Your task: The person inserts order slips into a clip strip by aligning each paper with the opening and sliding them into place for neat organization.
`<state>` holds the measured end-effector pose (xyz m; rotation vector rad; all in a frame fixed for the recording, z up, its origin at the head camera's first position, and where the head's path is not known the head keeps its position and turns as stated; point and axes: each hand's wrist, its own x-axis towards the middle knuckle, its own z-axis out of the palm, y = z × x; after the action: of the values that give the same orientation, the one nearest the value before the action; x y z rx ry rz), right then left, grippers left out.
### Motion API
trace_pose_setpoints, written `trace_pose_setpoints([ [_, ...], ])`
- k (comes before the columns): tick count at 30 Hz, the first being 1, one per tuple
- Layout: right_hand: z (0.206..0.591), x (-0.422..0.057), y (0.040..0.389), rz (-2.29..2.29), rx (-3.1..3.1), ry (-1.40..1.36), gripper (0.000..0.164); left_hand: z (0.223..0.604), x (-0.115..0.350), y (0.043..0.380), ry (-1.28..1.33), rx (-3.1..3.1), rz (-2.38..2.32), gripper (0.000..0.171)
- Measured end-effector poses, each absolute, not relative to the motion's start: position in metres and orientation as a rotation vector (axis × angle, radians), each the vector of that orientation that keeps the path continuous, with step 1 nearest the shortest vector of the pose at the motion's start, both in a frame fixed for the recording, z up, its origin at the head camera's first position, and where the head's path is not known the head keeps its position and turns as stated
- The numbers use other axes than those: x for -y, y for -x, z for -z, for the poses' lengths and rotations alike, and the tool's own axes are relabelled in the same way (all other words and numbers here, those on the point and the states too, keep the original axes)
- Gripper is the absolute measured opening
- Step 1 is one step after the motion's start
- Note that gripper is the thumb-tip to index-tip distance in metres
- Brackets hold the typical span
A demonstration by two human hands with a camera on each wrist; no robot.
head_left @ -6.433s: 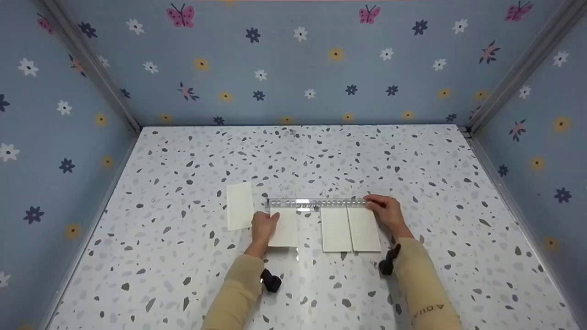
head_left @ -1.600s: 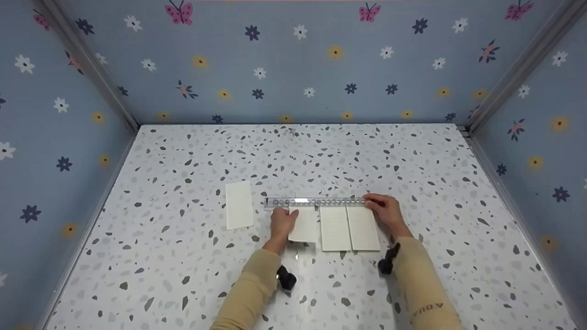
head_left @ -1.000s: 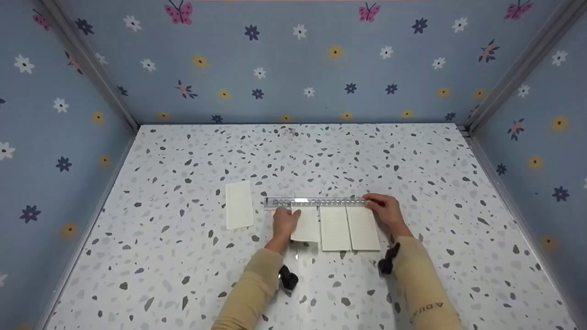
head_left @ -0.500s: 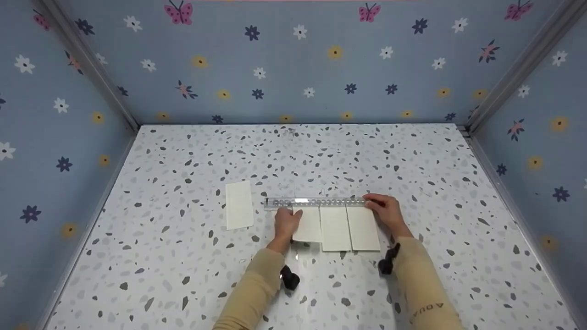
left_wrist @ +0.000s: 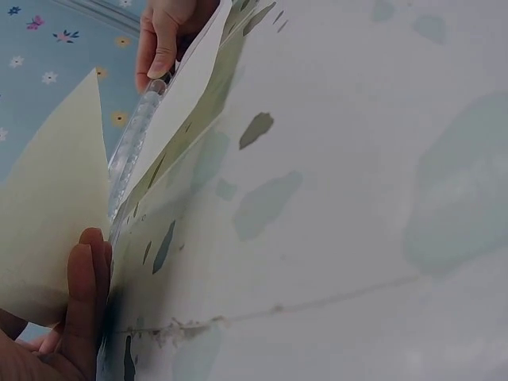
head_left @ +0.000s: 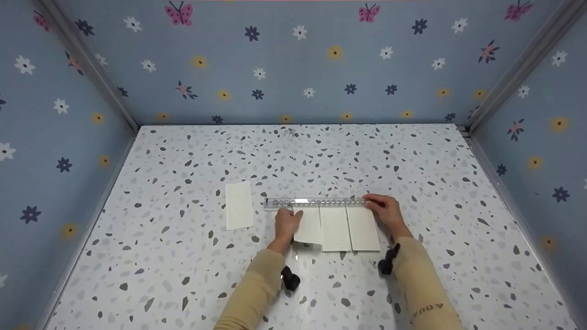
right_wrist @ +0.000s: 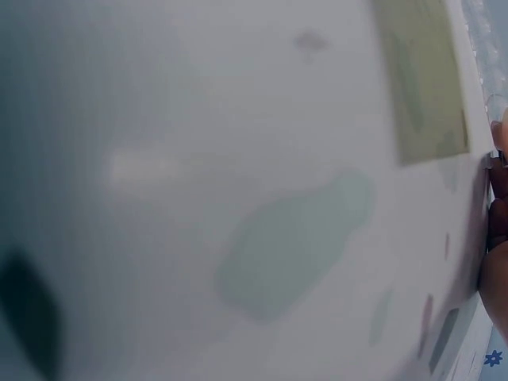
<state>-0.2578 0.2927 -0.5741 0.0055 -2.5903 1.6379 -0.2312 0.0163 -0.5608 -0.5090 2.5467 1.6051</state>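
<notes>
My left hand [head_left: 286, 223] pinches a cream slip of paper [head_left: 308, 225] by its left side, and in the left wrist view this paper [left_wrist: 59, 190] slants up off the table. Its top edge lies along a clear plastic ruler [head_left: 316, 202]. The paper's right edge meets a second slip [head_left: 335, 229], and a third slip [head_left: 363, 229] lies close beside that one, both under the ruler's lower edge. My right hand [head_left: 387, 214] grips the ruler's right end between thumb and fingers. In the right wrist view, only part of that hand [right_wrist: 498, 262] shows at the right edge.
Another cream slip [head_left: 239, 205] lies apart on the left, slightly turned. The speckled white table [head_left: 293, 160] is bounded by blue flowered panels [head_left: 293, 59] at the back and both sides. A faint seam runs down the table's middle.
My left hand has slid its slip rightward along the ruler, closing the gap to the middle slip; over the last half second it barely moves. The right hand and ruler stay in place.
</notes>
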Motion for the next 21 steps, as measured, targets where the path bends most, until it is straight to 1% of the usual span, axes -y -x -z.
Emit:
trace_pose_setpoints([
  [9,0.5762,-0.2928,0.2585,-1.617,2.600,-0.002,0.024,0.5598,-0.0162,0.2310,0.494,-2.570,-1.604,0.021],
  [16,0.5768,-0.2937,0.2582,-1.591,2.590,-0.058,0.022,0.5598,-0.0144,0.2325,0.436,-2.567,-1.602,0.033],
  [19,0.5767,-0.2937,0.2584,-1.596,2.583,-0.057,0.021,0.5599,-0.0133,0.2326,0.441,-2.584,-1.591,0.032],
  [21,0.5769,-0.2936,0.2587,-1.598,2.580,-0.052,0.022,0.5598,-0.0122,0.2325,0.446,-2.596,-1.594,0.029],
])
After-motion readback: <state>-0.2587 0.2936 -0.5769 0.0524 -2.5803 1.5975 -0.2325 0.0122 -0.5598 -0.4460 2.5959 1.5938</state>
